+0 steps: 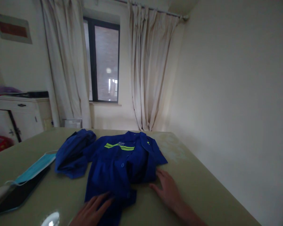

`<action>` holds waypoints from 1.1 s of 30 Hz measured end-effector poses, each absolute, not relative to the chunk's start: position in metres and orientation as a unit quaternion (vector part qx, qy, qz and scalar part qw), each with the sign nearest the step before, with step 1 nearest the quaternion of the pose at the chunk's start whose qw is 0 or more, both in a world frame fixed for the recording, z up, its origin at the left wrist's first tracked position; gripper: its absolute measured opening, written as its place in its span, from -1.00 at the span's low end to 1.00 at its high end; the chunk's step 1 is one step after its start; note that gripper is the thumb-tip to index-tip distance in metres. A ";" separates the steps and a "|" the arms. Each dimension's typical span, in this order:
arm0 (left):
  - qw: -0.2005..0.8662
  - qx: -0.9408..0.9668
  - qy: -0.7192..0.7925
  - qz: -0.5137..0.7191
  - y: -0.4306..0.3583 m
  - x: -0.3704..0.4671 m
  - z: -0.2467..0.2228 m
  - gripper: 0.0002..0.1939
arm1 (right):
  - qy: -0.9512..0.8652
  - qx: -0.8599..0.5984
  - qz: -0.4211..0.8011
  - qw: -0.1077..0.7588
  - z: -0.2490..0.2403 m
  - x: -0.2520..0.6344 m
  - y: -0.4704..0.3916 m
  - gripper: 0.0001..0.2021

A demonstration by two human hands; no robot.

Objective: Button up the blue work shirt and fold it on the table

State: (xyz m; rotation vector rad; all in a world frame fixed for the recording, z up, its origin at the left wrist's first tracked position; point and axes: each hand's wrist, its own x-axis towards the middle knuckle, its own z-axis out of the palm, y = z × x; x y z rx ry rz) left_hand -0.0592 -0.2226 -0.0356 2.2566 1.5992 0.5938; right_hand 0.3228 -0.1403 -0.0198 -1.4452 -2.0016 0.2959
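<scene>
A blue work shirt (108, 169) with yellow-green stripes lies spread on the table, its collar toward the window and its right side bunched up. My left hand (93, 208) rests at the lower left of the shirt, fingers stretched out over the cloth. Beside the shirt's right lower edge is my right hand (167, 188), its fingers apart and the fingertips at the bunched fabric. A second bundle of blue cloth (73, 153) lies folded against the shirt's left sleeve.
A light blue face mask (36, 168) lies partly over a dark flat object (23, 194) on the table's left. The greenish table (191, 175) runs close to the wall at right. Behind stand a white cabinet (25, 114), curtains (151, 69) and a window (106, 62).
</scene>
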 end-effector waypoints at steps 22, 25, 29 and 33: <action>0.468 0.690 0.482 0.268 -0.175 -0.049 0.071 -0.45 | -0.683 -0.436 0.448 0.377 0.117 0.384 -0.134 -0.44; 0.294 0.755 0.501 0.305 -0.164 -0.006 0.039 -0.62 | -0.781 -0.479 0.296 0.270 0.046 0.351 -0.145 -0.60; 0.204 0.779 0.491 0.333 -0.150 0.036 -0.001 -0.49 | -0.805 -0.551 0.099 0.196 -0.023 0.309 -0.153 -0.46; 0.162 0.822 0.476 0.268 -0.126 0.041 -0.024 -0.38 | -0.822 -0.536 0.085 0.173 -0.029 0.304 -0.130 -0.44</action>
